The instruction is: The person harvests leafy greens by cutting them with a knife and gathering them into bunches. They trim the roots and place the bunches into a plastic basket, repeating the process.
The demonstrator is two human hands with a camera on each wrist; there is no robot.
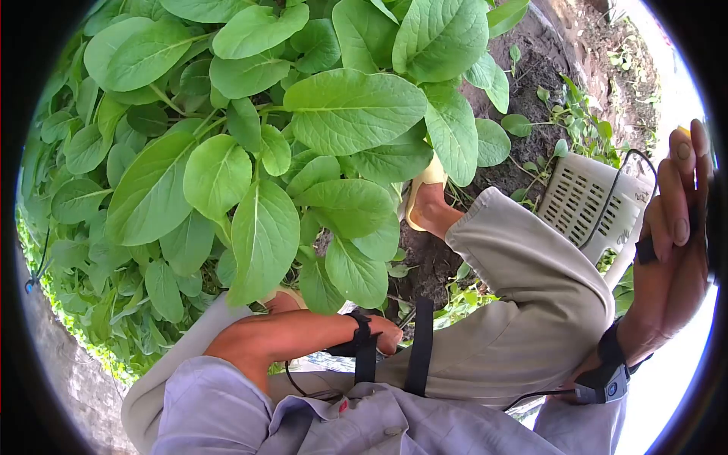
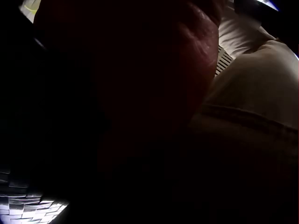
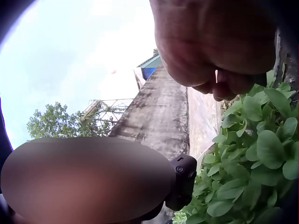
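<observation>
A person sits or crouches with bent legs [image 1: 523,303] beside a pale plastic basket [image 1: 580,199], green leafy plants [image 1: 356,110] spreading to the left of it. The right hand [image 1: 675,208] is raised to the right of the basket, some fingers extended; whether it grips anything cannot be told. The left hand [image 1: 388,335] lies low, left of the basket, near the lap, its grip too hidden to tell. Broad leaves overhang a foot [image 1: 432,211] left of the basket, so a careless shift of weight could crush or snap stems. A knee swinging outward could tip the basket, which looks slanted on uneven ground. The loose cable [image 1: 531,396] below the basket could snag during a quick reach.
</observation>
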